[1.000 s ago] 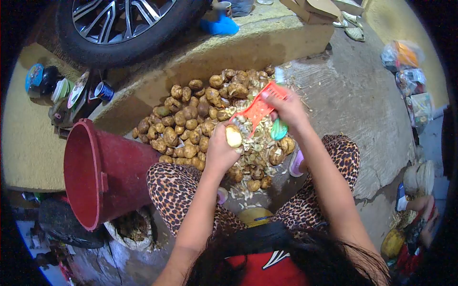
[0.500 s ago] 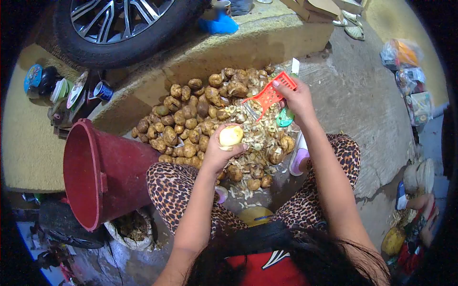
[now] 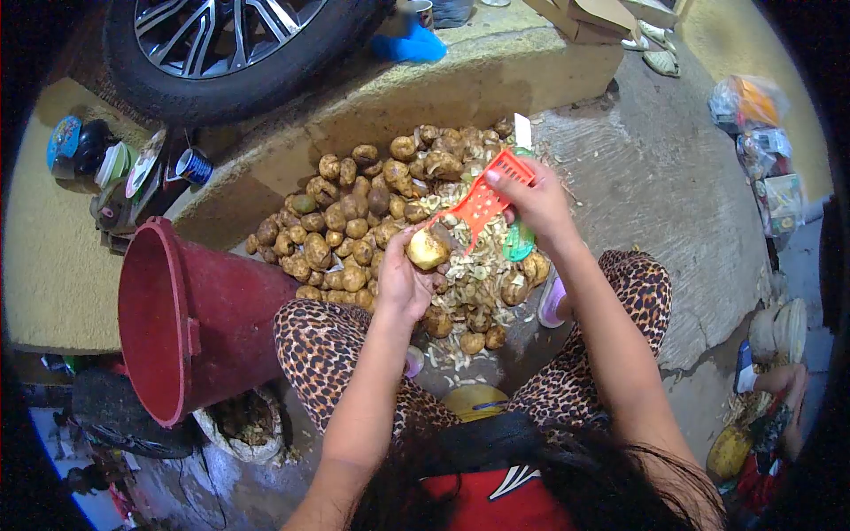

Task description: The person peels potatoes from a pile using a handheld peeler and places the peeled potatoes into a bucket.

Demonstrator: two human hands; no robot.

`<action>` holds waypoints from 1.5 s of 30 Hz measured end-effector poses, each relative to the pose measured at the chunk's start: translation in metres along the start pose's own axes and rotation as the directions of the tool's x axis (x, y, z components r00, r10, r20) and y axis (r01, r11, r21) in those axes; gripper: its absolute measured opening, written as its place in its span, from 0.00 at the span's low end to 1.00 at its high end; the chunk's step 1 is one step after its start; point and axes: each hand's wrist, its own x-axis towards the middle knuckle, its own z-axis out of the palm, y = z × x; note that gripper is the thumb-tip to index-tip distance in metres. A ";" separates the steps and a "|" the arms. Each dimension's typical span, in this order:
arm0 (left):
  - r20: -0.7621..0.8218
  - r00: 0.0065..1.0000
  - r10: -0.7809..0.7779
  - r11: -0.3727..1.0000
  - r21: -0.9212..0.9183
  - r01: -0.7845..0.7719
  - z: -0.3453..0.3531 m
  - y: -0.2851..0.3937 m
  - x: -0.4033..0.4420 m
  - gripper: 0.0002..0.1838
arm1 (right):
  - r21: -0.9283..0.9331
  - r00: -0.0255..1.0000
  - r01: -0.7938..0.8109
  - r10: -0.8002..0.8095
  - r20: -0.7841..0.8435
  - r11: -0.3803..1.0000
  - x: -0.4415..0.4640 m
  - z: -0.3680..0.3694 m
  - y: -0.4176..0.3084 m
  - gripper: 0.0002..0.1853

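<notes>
My left hand (image 3: 405, 279) is closed around a partly peeled potato (image 3: 426, 251), pale on top with brown skin at its edge. Gripped in my right hand (image 3: 534, 202) is an orange-red peeler (image 3: 482, 202) with a perforated body. Its blade end reaches the potato's upper side; whether it touches, I cannot tell. A green piece (image 3: 518, 242) and a white strip (image 3: 522, 131) show on either side of my right hand; what they belong to is hidden. Below both hands lie unpeeled potatoes (image 3: 316, 252) and a heap of pale peelings (image 3: 478, 276).
A dark red bucket (image 3: 235, 323) lies tipped by my left knee, with an open sack (image 3: 241, 429) below it. A wheel (image 3: 221, 53) rests on the concrete ledge (image 3: 425, 111). Part of another person (image 3: 779, 398) shows at the right edge.
My right hand has come down and left, bringing the peeler to the potato. The green piece and white strip have shifted with it. In my left hand, the potato is turned, showing more skin.
</notes>
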 end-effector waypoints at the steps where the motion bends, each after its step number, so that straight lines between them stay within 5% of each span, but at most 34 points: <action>1: 0.015 1.000 -0.018 1.000 -0.014 0.018 -0.009 -0.004 0.004 0.20 | -0.031 1.000 -0.006 0.007 0.030 1.000 -0.004 0.006 0.000 0.10; 7: -0.241 0.968 0.071 0.995 -0.057 -0.087 0.008 -0.014 0.006 0.17 | -0.268 0.994 0.105 -0.105 0.012 0.958 -0.009 0.023 0.018 0.13; 10: -0.217 0.975 0.041 0.999 -0.014 -0.045 0.002 -0.011 0.005 0.15 | -0.171 0.999 0.035 -0.036 -0.004 0.985 -0.007 0.022 0.012 0.12; 13: -0.060 0.998 0.018 1.000 0.002 -0.017 -0.008 -0.007 0.005 0.14 | -0.369 0.939 0.186 -0.275 -0.206 0.911 0.012 0.000 0.022 0.11; 16: -0.167 0.985 0.030 0.999 0.033 -0.025 0.004 -0.003 0.001 0.13 | -0.044 0.981 0.096 -0.102 -0.167 0.994 0.019 -0.015 0.009 0.11; 21: -0.199 0.969 0.150 0.982 0.147 -0.122 0.010 -0.007 0.002 0.18 | -0.045 0.998 -0.070 0.070 -0.005 0.997 -0.004 0.020 0.017 0.10; 25: -0.192 0.960 0.202 0.967 0.196 -0.164 0.004 -0.008 0.003 0.19 | -0.168 0.967 0.048 -0.088 -0.239 0.985 0.019 -0.010 0.021 0.09; 28: -0.195 0.964 0.179 0.972 0.184 -0.144 0.002 -0.008 0.006 0.17 | 0.054 0.987 0.017 -0.008 -0.162 0.998 0.019 -0.014 0.014 0.09; 33: -0.163 0.968 0.188 0.967 0.201 -0.154 0.006 -0.008 0.001 0.15 | -0.044 0.997 -0.069 0.070 0.019 0.997 0.002 0.011 0.023 0.10; 36: -0.160 0.961 0.227 0.950 0.254 -0.182 0.005 -0.006 0.000 0.14 | -0.358 0.917 0.236 -0.329 -0.227 0.903 0.017 -0.010 0.022 0.10; 37: -0.177 0.956 0.233 0.948 0.262 -0.182 0.009 -0.003 -0.001 0.14 | -0.195 0.948 0.098 -0.152 -0.281 0.976 0.023 -0.020 0.016 0.10; 40: -0.184 0.967 0.174 0.960 0.248 -0.126 0.007 -0.004 0.001 0.13 | 0.009 0.979 0.052 -0.049 -0.197 0.999 0.015 -0.011 0.010 0.09; 42: -0.180 0.972 0.151 0.970 0.217 -0.110 0.005 -0.005 0.002 0.13 | 0.021 0.999 -0.018 0.019 -0.044 1.000 -0.002 0.012 0.011 0.09; 45: -0.191 0.971 0.146 0.980 0.164 -0.115 0.006 -0.009 0.003 0.15 | -0.042 0.999 0.033 -0.034 -0.032 0.999 -0.004 0.022 0.027 0.10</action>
